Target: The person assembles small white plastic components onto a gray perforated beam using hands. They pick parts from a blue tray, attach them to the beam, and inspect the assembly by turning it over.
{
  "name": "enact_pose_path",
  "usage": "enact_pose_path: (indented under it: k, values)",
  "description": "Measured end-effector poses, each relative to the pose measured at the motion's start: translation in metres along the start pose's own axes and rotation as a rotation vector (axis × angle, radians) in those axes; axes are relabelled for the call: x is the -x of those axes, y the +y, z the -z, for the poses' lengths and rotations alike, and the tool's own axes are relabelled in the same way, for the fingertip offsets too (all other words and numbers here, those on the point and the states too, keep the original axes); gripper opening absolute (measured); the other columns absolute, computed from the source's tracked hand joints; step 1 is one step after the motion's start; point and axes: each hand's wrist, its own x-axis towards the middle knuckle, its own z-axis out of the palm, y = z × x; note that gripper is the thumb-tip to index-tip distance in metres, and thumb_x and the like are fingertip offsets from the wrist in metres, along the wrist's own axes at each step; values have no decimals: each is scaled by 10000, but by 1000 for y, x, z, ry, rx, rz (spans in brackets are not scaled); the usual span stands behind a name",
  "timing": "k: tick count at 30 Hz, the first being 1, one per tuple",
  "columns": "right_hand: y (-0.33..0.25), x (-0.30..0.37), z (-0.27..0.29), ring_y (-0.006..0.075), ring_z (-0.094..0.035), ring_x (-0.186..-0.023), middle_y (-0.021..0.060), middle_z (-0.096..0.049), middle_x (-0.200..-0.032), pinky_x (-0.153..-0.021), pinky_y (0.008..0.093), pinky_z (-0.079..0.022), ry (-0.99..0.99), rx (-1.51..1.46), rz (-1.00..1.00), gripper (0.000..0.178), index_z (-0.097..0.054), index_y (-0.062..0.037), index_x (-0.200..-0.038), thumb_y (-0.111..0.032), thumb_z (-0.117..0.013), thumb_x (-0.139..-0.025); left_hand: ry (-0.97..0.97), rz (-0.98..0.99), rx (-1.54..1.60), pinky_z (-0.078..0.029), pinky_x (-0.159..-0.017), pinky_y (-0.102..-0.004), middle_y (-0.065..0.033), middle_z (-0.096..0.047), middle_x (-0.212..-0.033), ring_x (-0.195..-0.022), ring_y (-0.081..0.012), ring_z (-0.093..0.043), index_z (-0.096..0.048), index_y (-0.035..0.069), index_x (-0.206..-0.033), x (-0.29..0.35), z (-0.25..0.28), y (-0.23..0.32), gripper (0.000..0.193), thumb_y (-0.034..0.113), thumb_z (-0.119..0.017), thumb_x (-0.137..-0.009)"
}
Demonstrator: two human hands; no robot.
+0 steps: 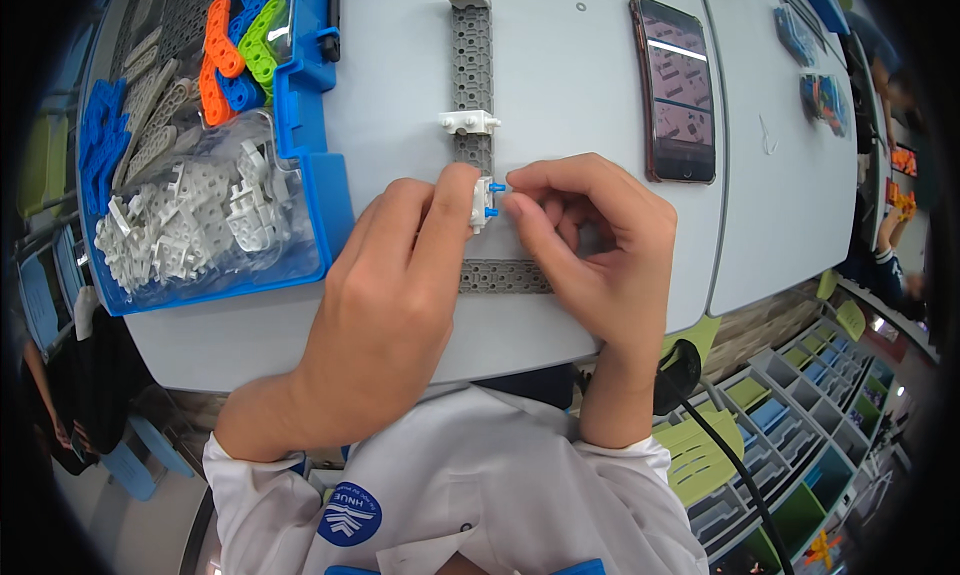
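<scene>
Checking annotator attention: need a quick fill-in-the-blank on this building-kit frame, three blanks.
1. The left hand pinches a small ____ connector on the grey beam.
2. The right hand presses in ____ pins.
3. The phone lies to the beam's ____.
4. The parts tray has a ____ rim.

Missing: white; blue; right; blue

Three white connector blocks (469,122) sit on the grey perforated beams (471,45) (two beams, forming an L); one smartphone (679,88); one blue parts tray (310,145).
</scene>
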Motion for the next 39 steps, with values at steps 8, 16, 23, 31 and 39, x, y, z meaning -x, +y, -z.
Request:
enact_pose_path:
  k: [8,16,23,31,39]
  values:
    - [-1,-3,-1,114,-571,-649,43,-725,-846,-568,288,-448,-35,16,13,145,-799,-37,-1019,38,-854,-908,34,-35,-30,-638,-842,-449,-218,-684,-1170,-1002,-373,-741,-672,-73,-1438,-1,-3,0,564,-251,-671,-902]
    - [-2,-6,-3,45,-524,-725,-11,-721,-879,-588,224,-382,-59,10,29,115,-787,-10,-1008,57,-840,-931,22,-48,-41,-621,-840,-463,-215,-678,-1147,-989,-380,-733,-679,-65,-1433,-2,-1,0,568,-248,-671,-896]
    - [-2,-6,-4,68,-553,-727,4,-741,-898,-600,234,-414,-75,26,40,121,-788,-20,-1017,51,-842,-935,-26,-92,-90,-591,-884,-448,-189,-601,-1120,-1006,-347,-678,-602,-92,-1465,-1,0,-3,584,-139,-688,-890]
    - [-30,28,21,341,-679,-993,112,-727,-1102,-850,441,-549,-126,298,79,361,-752,-41,-1204,-53,-884,-868,-19,-62,-154,-599,-901,-449,-198,-626,-1175,-1021,-355,-684,-602,-76,-1530,3,-1,6,634,-152,-691,-907]
    - [-29,64,22,326,-668,-1047,96,-712,-1177,-882,441,-532,-173,460,134,436,-751,-64,-1256,-104,-905,-851,34,-38,-89,-598,-932,-474,-246,-667,-1286,-1075,-398,-708,-589,-65,-1578,6,0,12,615,-63,-765,-988]
